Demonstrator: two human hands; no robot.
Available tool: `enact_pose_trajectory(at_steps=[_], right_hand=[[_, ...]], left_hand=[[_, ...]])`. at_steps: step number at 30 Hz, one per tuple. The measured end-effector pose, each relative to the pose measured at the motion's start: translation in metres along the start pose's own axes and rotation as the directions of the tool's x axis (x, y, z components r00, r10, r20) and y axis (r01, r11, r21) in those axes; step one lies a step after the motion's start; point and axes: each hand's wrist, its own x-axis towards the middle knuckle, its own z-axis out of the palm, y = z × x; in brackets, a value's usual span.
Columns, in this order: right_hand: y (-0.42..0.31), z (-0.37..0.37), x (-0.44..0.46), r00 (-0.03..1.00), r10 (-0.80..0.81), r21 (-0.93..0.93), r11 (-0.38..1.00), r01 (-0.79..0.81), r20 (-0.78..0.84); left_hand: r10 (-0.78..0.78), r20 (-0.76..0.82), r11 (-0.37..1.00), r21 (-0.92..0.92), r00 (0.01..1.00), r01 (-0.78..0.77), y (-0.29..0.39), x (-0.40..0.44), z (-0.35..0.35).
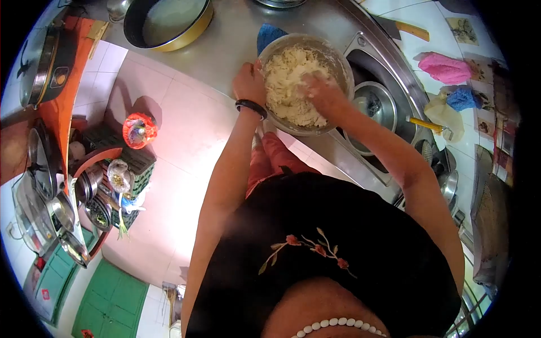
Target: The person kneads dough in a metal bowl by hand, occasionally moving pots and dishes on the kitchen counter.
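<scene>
Head view shows right fingers [313,85] in dough [286,104], appliance panel [60,77] illegible.

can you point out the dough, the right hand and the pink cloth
Dough [287,87]: head view, middle of its crumbly surface
Right hand [324,96]: head view, back of the hand
Pink cloth [445,68]: head view, middle of the crumpled fabric

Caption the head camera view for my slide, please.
Left hand at the bowl rim, right hand in crumbly dough, beside the sink.
</scene>
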Motion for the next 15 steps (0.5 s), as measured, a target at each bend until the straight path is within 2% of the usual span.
enact_pose_trajectory(at_steps=[2,5,8,11,14,15], right_hand=[[0.031,0.02,-0.003,0.995,0.05,0.054,0.998,-0.046,-0.089],[0.066,0.055,-0.004,0.992,0.104,-0.255,0.96,-0.118,-0.069],[0.061,0.07,0.022,0.884,0.45,0.003,0.891,-0.453,-0.127],[0.049,0.059,0.055,0.816,0.578,0.101,0.811,-0.575,0.009],[0.023,0.016,0.074,0.674,0.72,0.073,0.673,-0.736,0.164],[0.021,0.018,0.072,0.696,0.709,0.074,0.692,-0.718,0.116]], left_hand=[[0.012,-0.011,1.0,-0.004,1.0,-0.012,-0.002,0.0,0.001],[0.019,-0.037,0.999,-0.027,0.999,-0.02,-0.007,0.001,0.004],[0.009,-0.03,1.0,-0.025,1.0,-0.01,-0.002,0.0,0.004],[-0.007,-0.031,1.0,0.008,0.999,0.008,0.005,0.0,0.001],[-0.014,-0.029,1.0,-0.02,0.999,0.014,0.005,-0.001,0.001],[-0.016,-0.032,0.999,-0.041,0.999,0.014,0.005,-0.001,0.002]])
